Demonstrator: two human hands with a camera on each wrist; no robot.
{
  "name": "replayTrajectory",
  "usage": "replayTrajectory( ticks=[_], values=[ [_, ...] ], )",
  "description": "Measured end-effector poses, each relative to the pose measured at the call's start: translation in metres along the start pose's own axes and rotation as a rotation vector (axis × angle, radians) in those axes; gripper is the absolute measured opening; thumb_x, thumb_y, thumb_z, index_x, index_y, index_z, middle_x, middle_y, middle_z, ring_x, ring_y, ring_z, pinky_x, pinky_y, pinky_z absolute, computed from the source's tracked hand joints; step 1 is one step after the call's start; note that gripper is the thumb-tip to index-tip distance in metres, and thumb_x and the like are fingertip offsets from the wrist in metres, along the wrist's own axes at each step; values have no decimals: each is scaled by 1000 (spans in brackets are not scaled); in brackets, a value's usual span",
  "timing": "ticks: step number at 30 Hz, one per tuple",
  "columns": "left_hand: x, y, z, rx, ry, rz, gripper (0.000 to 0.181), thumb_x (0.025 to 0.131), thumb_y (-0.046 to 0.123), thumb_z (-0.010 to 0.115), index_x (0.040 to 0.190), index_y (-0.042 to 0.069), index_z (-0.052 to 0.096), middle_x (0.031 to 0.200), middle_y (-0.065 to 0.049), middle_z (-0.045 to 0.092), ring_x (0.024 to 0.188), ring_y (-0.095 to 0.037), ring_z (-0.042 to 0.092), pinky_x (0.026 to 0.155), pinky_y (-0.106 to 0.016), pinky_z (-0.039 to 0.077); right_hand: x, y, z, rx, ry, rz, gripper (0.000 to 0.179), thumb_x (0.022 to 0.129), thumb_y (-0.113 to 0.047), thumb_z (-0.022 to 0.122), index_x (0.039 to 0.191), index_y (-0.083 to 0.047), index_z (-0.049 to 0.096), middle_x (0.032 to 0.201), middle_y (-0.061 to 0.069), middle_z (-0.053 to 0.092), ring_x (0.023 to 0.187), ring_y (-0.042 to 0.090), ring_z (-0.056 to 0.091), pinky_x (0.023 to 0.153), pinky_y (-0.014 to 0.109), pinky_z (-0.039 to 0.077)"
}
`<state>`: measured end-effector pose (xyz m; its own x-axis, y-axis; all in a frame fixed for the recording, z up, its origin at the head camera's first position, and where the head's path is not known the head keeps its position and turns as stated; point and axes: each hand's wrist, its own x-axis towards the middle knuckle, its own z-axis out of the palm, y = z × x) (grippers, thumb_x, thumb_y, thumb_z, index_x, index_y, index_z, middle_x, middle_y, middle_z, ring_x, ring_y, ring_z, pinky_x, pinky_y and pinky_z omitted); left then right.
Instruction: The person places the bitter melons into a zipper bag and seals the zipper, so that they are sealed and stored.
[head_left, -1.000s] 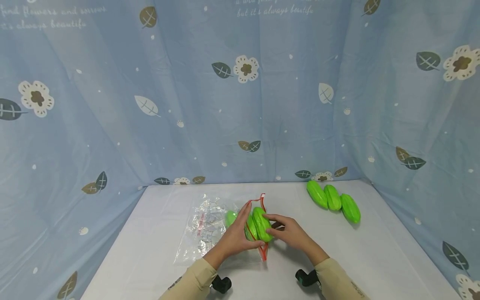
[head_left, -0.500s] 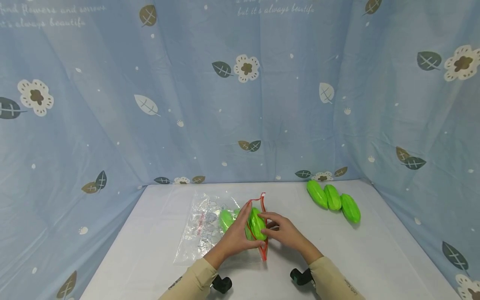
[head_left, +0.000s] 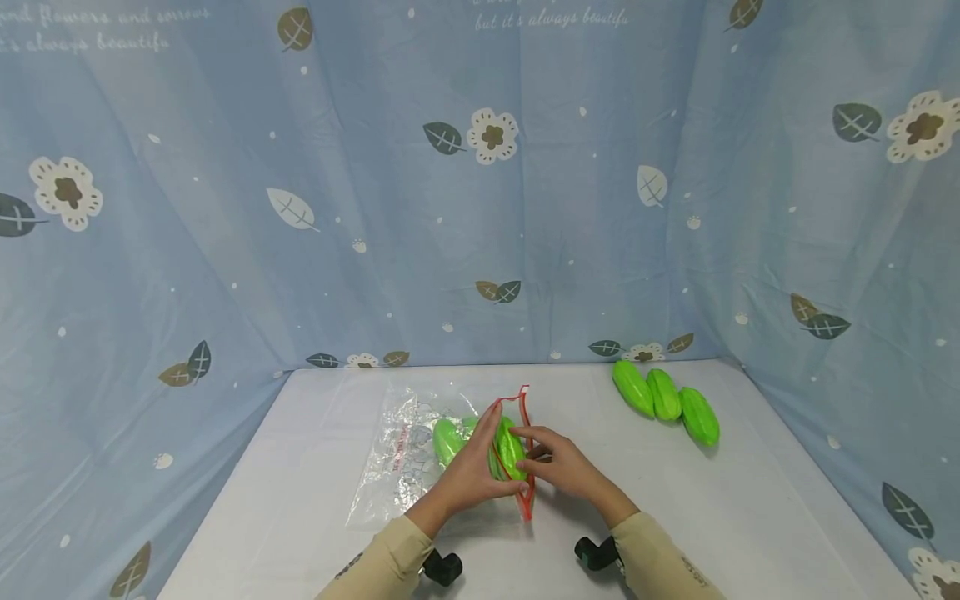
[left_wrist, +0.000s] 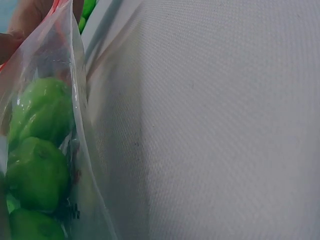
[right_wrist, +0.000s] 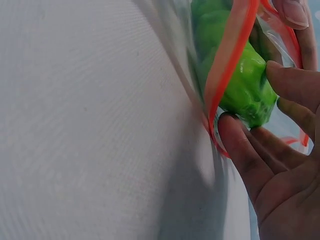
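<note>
A clear zip bag [head_left: 378, 492] with a red zip edge lies flat, its mouth facing right and spread apart. My left hand [head_left: 467, 477] holds the bag at its mouth, fingers toward the back and thumb toward the front. Inside are several bright green ridged gourds [left_wrist: 40, 112], partly hidden by the left hand. My right hand [head_left: 572, 468] grips the end of another green ridged gourd [right_wrist: 247, 85] with thumb and fingers. Most of that gourd is inside the mouth, and the right fingertips [right_wrist: 232, 130] reach past the red edge.
Three more green gourds [head_left: 663, 396] lie side by side at the back right of the white table [head_left: 757, 500]. A blue patterned cloth [head_left: 390, 208] hangs behind and along both sides. Black wrist camera mounts [head_left: 442, 569] are near both forearms.
My right hand has moved left, and the gourd it grips has gone deeper into the bag. The gourds inside have shifted left. My left hand stays at the mouth.
</note>
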<state>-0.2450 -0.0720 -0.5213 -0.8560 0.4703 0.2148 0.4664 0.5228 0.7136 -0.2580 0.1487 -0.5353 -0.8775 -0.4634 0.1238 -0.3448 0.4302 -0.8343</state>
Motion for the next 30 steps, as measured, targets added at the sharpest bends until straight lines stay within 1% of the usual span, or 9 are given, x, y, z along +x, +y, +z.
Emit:
replayTrajectory(
  ticks=[4, 7, 12, 15, 18, 21, 25, 26, 30],
  values=[
    [0, -1, 0, 4, 4, 0, 124, 76, 53, 86, 165, 13, 10, 171, -6, 10, 150, -34, 28, 113, -55, 38, 1, -1, 1, -5, -7, 14, 56, 95, -27, 74, 147, -15, 55, 133, 9, 60, 101, 21, 66, 84, 34, 57],
    [0, -1, -1, 6, 3, -12, 123, 76, 52, 86, 165, 16, 9, 171, -3, 8, 151, -33, 27, 114, -55, 37, 3, -1, 2, -3, -20, 20, 55, 96, -28, 73, 147, -17, 55, 134, 9, 61, 100, 21, 66, 81, 33, 57],
    [1, -1, 0, -6, 5, -8, 122, 78, 48, 87, 165, 16, 8, 171, -5, 8, 151, -34, 27, 113, -56, 38, 5, -2, 4, 12, -35, 36, 52, 97, -28, 72, 146, -19, 57, 133, 9, 62, 100, 21, 65, 78, 33, 57],
    [1, -1, 0, -7, 5, -7, 121, 78, 47, 87, 165, 16, 8, 171, -5, 8, 150, -34, 27, 113, -56, 38, 5, -3, 5, 9, -39, 55, 52, 97, -28, 71, 146, -19, 57, 120, 8, 65, 98, 20, 64, 75, 32, 56],
    [1, -1, 0, -8, 6, -15, 121, 78, 47, 87, 166, 18, 8, 171, -4, 8, 150, -35, 28, 113, -56, 38, 5, -3, 5, 7, -45, 68, 51, 97, -28, 71, 146, -18, 57, 106, 5, 64, 96, 20, 63, 71, 31, 54],
    [0, -1, 0, -16, 5, -12, 121, 78, 46, 87, 166, 17, 8, 171, -5, 8, 149, -35, 30, 112, -57, 39, 5, -4, 4, 14, -50, 74, 51, 98, -27, 70, 146, -17, 57, 101, 3, 63, 96, 20, 62, 70, 31, 52],
    [0, -1, 1, -14, 2, -1, 122, 78, 46, 87, 165, 16, 8, 171, -9, 10, 149, -34, 31, 111, -57, 40, 4, -5, 4, 18, -49, 70, 52, 98, -27, 70, 147, -16, 56, 103, 4, 63, 97, 21, 62, 72, 30, 53],
    [0, -1, 1, -12, 1, -1, 121, 78, 46, 87, 166, 17, 8, 171, -8, 9, 149, -34, 30, 112, -56, 39, 3, -5, 4, 16, -47, 67, 52, 98, -27, 70, 147, -16, 56, 104, 4, 63, 97, 20, 62, 73, 31, 53],
    [0, 0, 1, -5, 2, 5, 122, 78, 46, 87, 165, 15, 8, 171, -6, 9, 150, -33, 29, 112, -55, 40, 3, -3, 6, 11, -36, 50, 53, 98, -26, 70, 148, -17, 55, 119, 7, 63, 100, 21, 63, 78, 32, 55]
  ],
)
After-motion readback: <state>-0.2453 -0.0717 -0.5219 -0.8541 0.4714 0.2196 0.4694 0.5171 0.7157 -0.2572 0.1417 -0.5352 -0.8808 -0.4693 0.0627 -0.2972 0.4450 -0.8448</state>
